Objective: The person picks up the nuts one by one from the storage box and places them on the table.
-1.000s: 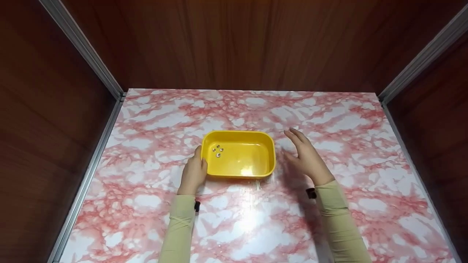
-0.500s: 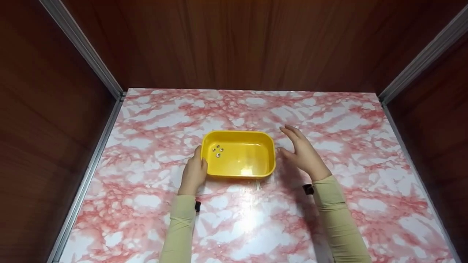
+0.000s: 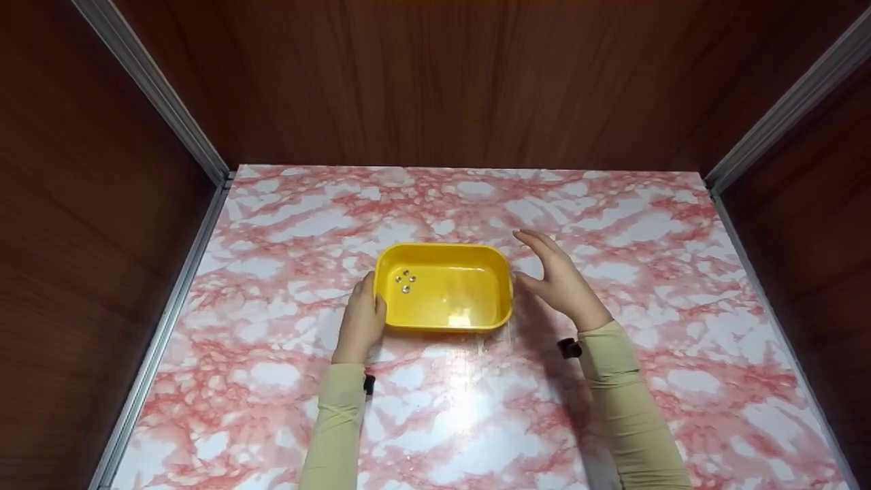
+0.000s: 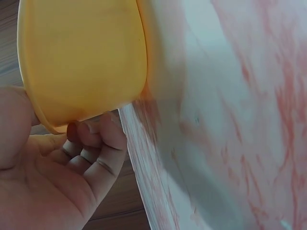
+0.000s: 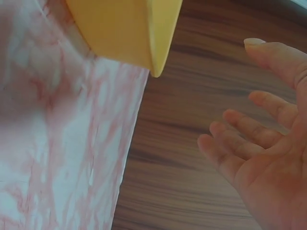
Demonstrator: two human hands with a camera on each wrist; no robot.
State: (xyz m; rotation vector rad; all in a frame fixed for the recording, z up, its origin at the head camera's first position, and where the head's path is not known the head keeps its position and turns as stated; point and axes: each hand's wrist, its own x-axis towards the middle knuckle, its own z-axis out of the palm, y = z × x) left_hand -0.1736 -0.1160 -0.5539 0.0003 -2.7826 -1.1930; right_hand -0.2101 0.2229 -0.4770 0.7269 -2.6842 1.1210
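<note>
A yellow rectangular plastic container (image 3: 449, 299) with rounded corners sits in the middle of the table. Several tiny shiny round pieces (image 3: 406, 280) lie on its floor near the left end; they are too small to tell their kind. My left hand (image 3: 360, 320) grips the container's left end. In the left wrist view its thumb is at the rim and its curled fingers (image 4: 103, 158) touch the outer wall. At the right end, my right hand (image 3: 568, 289) stands with fingers spread and holds nothing. The right wrist view shows a gap between those fingers (image 5: 240, 139) and the container (image 5: 117, 31).
The table (image 3: 286, 408) has a red and white marbled top. Dark wood-grain panels enclose it at the back (image 3: 442, 82), left (image 3: 81, 238) and right (image 3: 810, 238), with metal strips (image 3: 163, 109) along the corners. Both forearms wear light green sleeves (image 3: 626, 401).
My right hand has moved left and slightly away from the person, closer to the container's right end. The left hand and the container have stayed in place.
</note>
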